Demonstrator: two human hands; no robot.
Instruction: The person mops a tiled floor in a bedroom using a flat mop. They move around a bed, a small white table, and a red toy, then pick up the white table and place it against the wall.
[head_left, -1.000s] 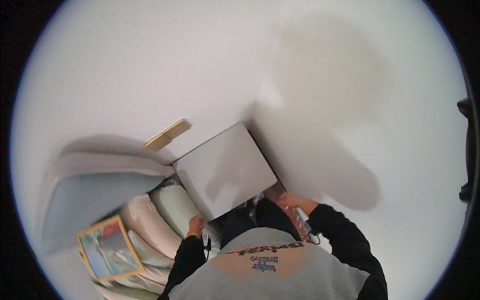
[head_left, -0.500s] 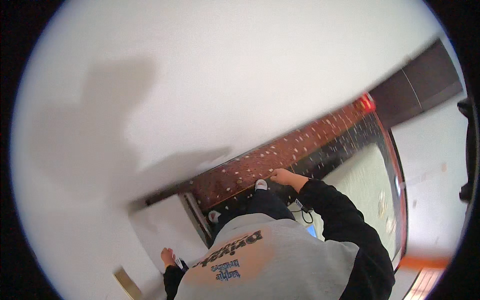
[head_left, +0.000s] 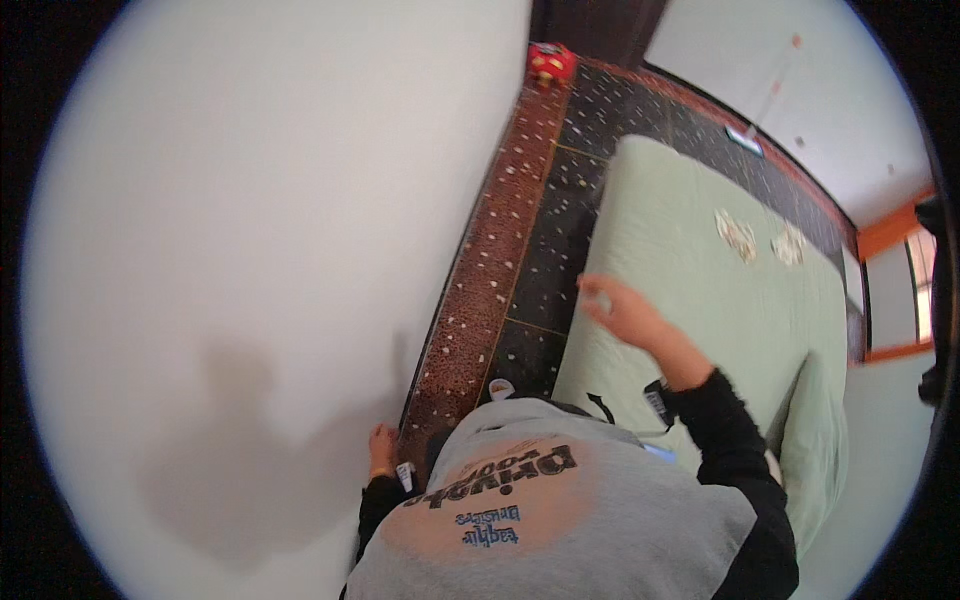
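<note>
My right hand (head_left: 628, 312) is held out over the near left edge of a bed with a pale green sheet (head_left: 690, 290). Its fingers curl loosely, with a gap between thumb and fingers and nothing visible in it. Down at my left side, close to the white wall (head_left: 250, 220), hangs my left hand (head_left: 382, 448). It looks small from here, its fingers loosely bent and apart, and no object shows in it. Both wrists come out of black sleeves, each with a small dark tag or band beside it.
A dark speckled floor (head_left: 560, 215) with a red-brown border (head_left: 480, 270) runs between wall and bed. At its far end sits a red and yellow object (head_left: 552, 63) by a dark door (head_left: 600, 25). Two crumpled pale cloths (head_left: 736, 236) and a green pillow (head_left: 815, 440) lie on the bed.
My view has swung right, bringing the bed fully into sight, and the white panel by my left hand has gone from view. My right hand now appears higher, over the bed edge.
</note>
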